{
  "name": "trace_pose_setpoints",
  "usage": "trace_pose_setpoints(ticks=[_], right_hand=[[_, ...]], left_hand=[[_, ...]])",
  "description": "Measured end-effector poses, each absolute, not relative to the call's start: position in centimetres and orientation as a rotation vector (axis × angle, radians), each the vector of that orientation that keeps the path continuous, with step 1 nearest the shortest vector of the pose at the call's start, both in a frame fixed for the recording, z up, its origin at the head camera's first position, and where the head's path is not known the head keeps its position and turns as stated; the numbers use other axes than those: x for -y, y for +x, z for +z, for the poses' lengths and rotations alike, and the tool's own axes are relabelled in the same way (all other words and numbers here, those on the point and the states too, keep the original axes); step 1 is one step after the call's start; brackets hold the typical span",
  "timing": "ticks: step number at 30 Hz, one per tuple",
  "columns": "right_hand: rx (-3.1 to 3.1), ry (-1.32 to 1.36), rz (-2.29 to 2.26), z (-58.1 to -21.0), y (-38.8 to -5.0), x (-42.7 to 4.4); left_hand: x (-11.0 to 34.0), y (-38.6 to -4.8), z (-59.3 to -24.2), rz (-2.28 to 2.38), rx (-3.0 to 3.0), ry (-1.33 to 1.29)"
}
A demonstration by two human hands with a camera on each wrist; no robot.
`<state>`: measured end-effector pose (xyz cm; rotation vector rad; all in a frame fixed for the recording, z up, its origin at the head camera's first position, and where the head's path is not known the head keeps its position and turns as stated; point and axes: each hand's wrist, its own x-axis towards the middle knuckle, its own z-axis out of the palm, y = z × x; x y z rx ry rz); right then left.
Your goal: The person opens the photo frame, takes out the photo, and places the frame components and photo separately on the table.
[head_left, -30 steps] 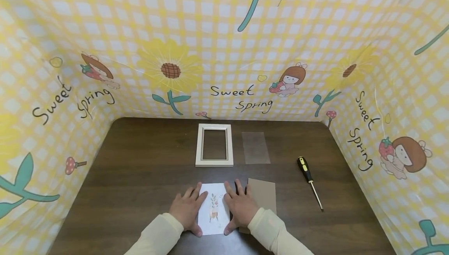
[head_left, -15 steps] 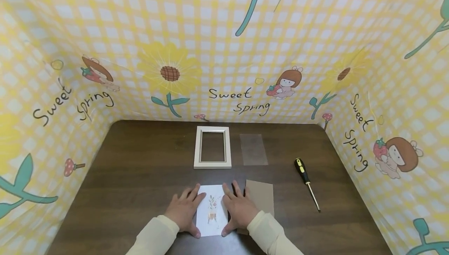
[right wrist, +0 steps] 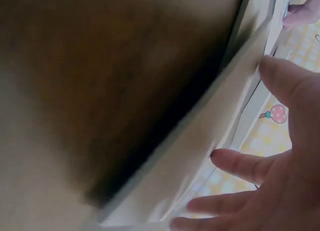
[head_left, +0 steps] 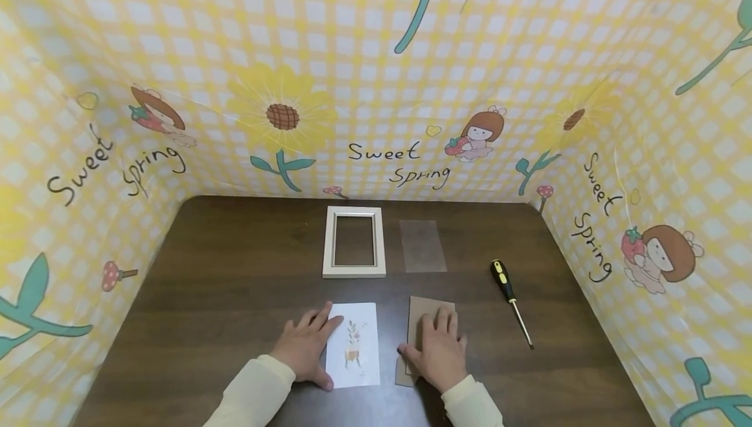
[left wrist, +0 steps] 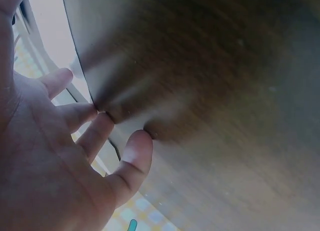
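A white card printed with a small potted plant lies flat near the front of the table. My left hand rests at the card's left edge, fingers spread and thumb by the lower corner. In the left wrist view its fingertips touch the tabletop beside the card. To the right of the card, my right hand lies over a brown backing board, covering much of it. The right wrist view shows those fingers extended, with fingertips on the board; nothing is gripped.
Behind the card lies a white picture frame with a see-through opening. A clear sheet is to its right. Farther right lies a black and yellow screwdriver. A yellow checked cloth surrounds the dark wooden table.
My right hand has left the card's right edge and moved right onto the brown board. My left hand stays by the card. The head view has shifted slightly.
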<state>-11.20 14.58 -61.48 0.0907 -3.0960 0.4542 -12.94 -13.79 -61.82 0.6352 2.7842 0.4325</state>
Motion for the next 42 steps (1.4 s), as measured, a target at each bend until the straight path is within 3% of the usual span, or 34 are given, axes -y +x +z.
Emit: trace_pose_setpoints(ticks=[23, 42], right_hand=[[3.129, 0.183, 0.508, -62.2, -11.3, -17.7], [3.134, 0.106, 0.502, -62.6, -11.2, -17.3]], left_hand=[[13.7, -13.1, -61.7, 0.426, -2.72, 0.561], [13.7, -13.2, -61.4, 0.437, -2.73, 0.577]])
